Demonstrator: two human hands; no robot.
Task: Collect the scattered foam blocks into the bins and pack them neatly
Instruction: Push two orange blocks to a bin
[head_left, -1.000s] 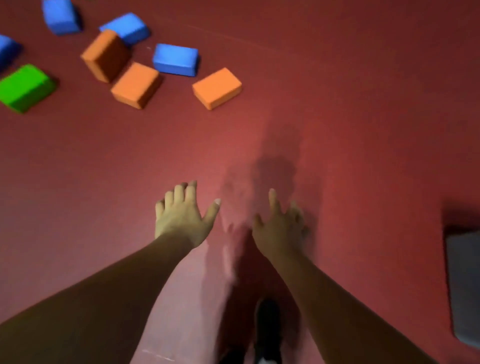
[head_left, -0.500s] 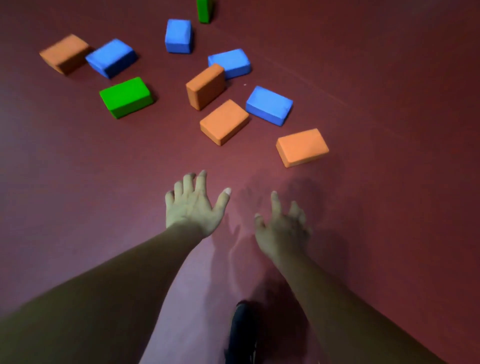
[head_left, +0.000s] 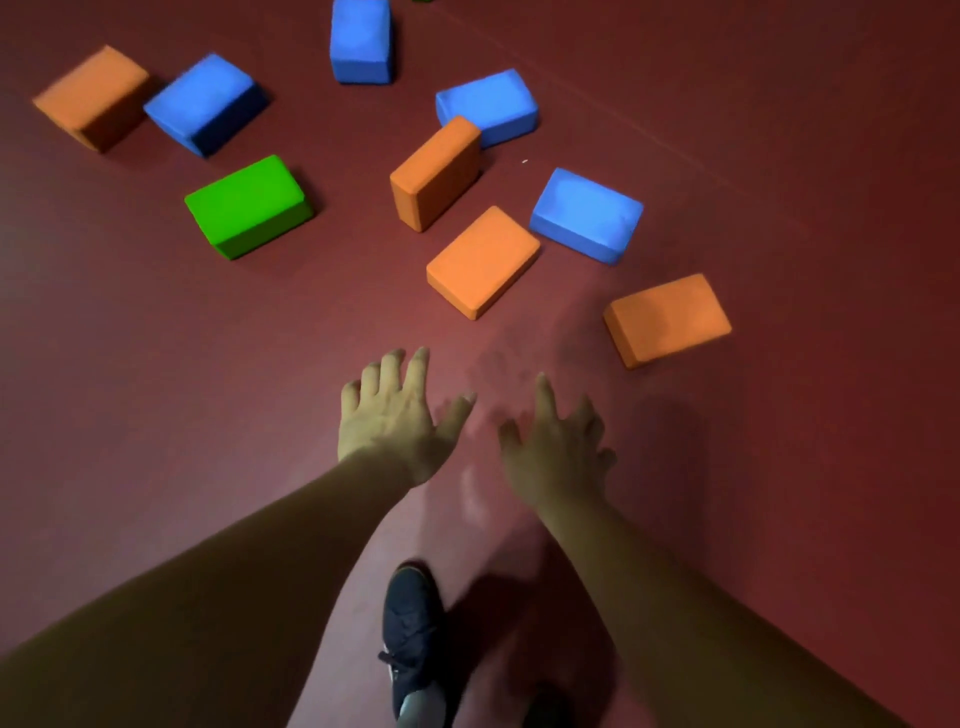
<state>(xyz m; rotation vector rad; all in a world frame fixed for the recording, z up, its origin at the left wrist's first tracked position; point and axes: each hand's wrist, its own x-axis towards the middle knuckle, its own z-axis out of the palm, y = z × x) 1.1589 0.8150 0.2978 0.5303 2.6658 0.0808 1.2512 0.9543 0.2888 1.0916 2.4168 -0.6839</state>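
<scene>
Hands (head_left: 387, 421) spread empty, foam blocks (head_left: 483, 260) scattered ahead

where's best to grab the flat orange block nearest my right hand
Probably across its narrower width from above: thumb on the near long side, fingers over the far one. The orange block lies flat, broad face up, clear of the others, with the open right hand just short of it.

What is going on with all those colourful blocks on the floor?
A person holds the left hand and the right hand out in front, both open and holding nothing. Orange, blue and green foam blocks lie scattered on the red floor ahead. The nearest orange block lies just beyond the right hand. No bin is in view.
</scene>
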